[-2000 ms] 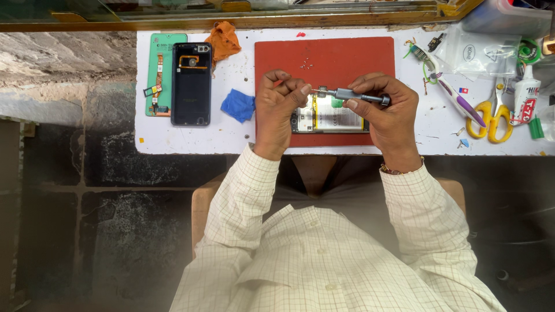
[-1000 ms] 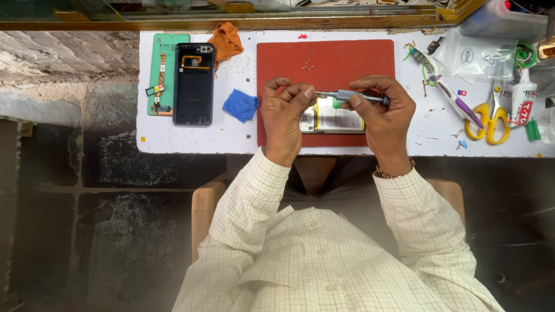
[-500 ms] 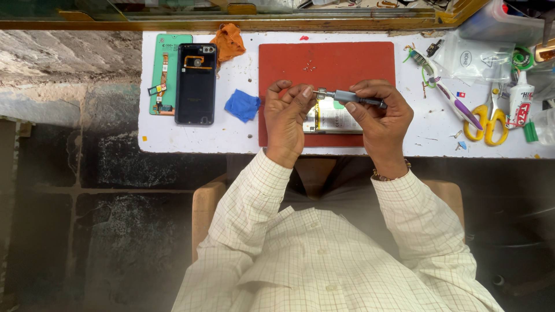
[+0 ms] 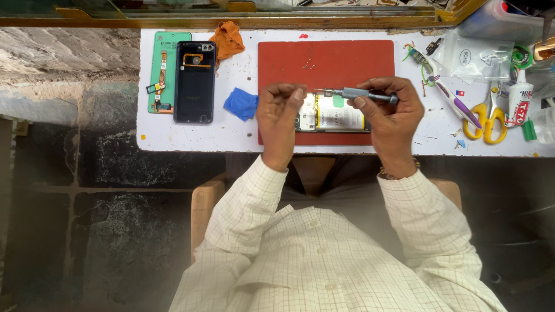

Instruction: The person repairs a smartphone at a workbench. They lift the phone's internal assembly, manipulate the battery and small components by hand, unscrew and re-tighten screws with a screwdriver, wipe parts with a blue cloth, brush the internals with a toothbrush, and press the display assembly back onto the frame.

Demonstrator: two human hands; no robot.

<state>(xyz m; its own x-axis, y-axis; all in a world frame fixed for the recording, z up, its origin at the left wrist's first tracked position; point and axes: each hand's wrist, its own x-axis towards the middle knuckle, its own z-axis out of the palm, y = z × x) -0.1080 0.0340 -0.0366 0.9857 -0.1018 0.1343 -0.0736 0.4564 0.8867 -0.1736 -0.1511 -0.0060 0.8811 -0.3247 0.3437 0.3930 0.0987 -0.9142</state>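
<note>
Now the right hand [image 4: 393,112] grips the screwdriver [image 4: 361,94], barely shifted; left hand [image 4: 278,112] has curled, perhaps pinching a screw, above the phone [image 4: 332,115].

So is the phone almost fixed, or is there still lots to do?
Looks like the middle. Done: the black back cover is off and lies at the left beside a green-backed screen panel. In hand: the right hand holds a grey screwdriver over the opened phone on the red mat; the left hand pinches something too small to see. Left: the phone lies open, cover not refitted.
</note>
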